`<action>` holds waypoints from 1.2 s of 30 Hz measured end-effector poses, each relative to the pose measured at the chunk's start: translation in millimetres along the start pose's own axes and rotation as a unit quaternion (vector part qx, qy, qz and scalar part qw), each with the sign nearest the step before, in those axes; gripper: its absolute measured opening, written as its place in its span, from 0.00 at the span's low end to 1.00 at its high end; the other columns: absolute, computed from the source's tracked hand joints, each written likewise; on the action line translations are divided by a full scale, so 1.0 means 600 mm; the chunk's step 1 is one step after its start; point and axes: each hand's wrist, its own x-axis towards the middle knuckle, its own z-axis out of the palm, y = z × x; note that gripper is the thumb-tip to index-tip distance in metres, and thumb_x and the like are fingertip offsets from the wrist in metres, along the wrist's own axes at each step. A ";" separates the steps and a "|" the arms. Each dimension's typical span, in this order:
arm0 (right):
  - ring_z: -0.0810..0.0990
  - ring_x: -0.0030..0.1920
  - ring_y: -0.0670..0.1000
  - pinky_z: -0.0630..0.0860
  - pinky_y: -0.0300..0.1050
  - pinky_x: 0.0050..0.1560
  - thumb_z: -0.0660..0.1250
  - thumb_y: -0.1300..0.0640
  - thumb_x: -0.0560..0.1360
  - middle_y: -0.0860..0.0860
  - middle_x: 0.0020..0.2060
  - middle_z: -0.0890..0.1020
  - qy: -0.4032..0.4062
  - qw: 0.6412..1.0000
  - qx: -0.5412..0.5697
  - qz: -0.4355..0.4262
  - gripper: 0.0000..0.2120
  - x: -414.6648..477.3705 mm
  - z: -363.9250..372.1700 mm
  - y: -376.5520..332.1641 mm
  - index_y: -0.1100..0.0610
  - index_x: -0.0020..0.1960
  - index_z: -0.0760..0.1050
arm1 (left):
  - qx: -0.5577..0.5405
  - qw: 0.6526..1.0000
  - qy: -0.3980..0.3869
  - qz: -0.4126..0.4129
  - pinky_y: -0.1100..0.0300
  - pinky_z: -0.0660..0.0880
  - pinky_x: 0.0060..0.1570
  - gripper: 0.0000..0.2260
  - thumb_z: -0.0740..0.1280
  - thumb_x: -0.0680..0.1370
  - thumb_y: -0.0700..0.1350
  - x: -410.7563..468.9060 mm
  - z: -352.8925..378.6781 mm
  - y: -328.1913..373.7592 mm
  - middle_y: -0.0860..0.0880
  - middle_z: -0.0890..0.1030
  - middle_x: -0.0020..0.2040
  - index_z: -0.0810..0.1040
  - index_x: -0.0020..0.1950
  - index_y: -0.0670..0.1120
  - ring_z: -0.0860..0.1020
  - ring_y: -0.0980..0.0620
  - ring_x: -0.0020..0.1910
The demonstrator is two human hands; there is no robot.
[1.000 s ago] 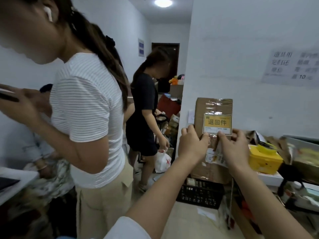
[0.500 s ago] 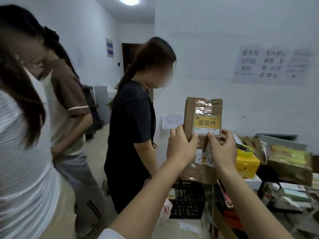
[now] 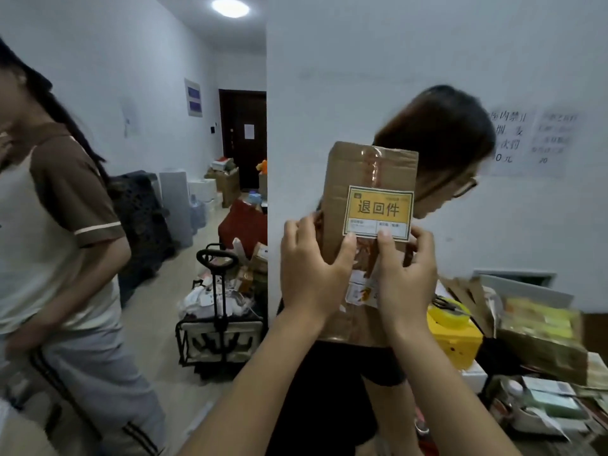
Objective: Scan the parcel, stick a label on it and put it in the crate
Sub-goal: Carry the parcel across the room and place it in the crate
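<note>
I hold a brown cardboard parcel (image 3: pixel 368 172) upright in front of me, its taped face toward the camera. A yellow label (image 3: pixel 378 212) with black characters lies flat on its upper half. My left hand (image 3: pixel 312 274) grips the parcel's left edge, thumb pressing the label's lower left corner. My right hand (image 3: pixel 403 278) holds the right side, thumb on the label's bottom edge. An older white label shows lower down between my hands. No crate can be made out here.
A person in black (image 3: pixel 437 149) bends right behind the parcel. Another person in a brown-and-cream shirt (image 3: pixel 59 232) stands at left. A folding cart (image 3: pixel 218 327) with bags sits on the floor. A yellow box (image 3: pixel 455 337) and cluttered packages fill the right.
The view has swung right and closer. The person in black has moved from the left to directly behind the parcel. My hands keep the same hold, thumbs still on the label.
</note>
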 end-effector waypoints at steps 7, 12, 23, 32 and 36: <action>0.81 0.50 0.47 0.80 0.44 0.45 0.63 0.39 0.73 0.48 0.53 0.80 -0.057 0.998 -0.039 -0.012 0.18 0.040 0.017 0.026 0.48 0.57 0.72 | -0.012 0.999 0.028 -0.042 0.52 0.77 0.53 0.20 0.63 0.73 0.58 0.016 0.031 -0.022 0.55 0.69 0.53 0.71 0.61 0.50 0.75 0.51 0.54; 0.81 0.50 0.49 0.80 0.53 0.49 0.63 0.39 0.72 0.48 0.52 0.80 -0.060 0.996 -0.058 0.015 0.18 0.080 0.035 0.086 0.46 0.57 0.72 | -0.002 0.999 0.001 -0.054 0.77 0.67 0.49 0.17 0.65 0.75 0.53 0.038 0.087 -0.065 0.53 0.70 0.53 0.73 0.60 0.47 0.67 0.66 0.46; 0.80 0.52 0.51 0.79 0.56 0.52 0.64 0.41 0.74 0.49 0.54 0.80 -0.046 0.994 -0.084 0.060 0.17 0.250 0.184 0.257 0.48 0.58 0.72 | -0.001 0.995 -0.061 -0.084 0.62 0.68 0.50 0.18 0.64 0.75 0.54 0.207 0.258 -0.227 0.53 0.70 0.56 0.72 0.63 0.48 0.69 0.57 0.51; 0.80 0.51 0.52 0.78 0.51 0.50 0.64 0.43 0.74 0.49 0.55 0.79 -0.051 0.982 -0.127 0.128 0.16 0.362 0.311 0.435 0.47 0.58 0.71 | 0.020 0.980 -0.142 -0.139 0.53 0.75 0.56 0.19 0.63 0.75 0.55 0.321 0.407 -0.405 0.49 0.72 0.59 0.71 0.63 0.50 0.75 0.50 0.56; 0.80 0.52 0.51 0.79 0.53 0.50 0.63 0.39 0.72 0.49 0.55 0.79 -0.065 0.975 -0.139 0.164 0.18 0.392 0.353 0.525 0.45 0.58 0.70 | 0.021 0.968 -0.177 -0.178 0.53 0.75 0.58 0.20 0.63 0.75 0.55 0.339 0.473 -0.478 0.50 0.71 0.61 0.70 0.65 0.50 0.76 0.51 0.57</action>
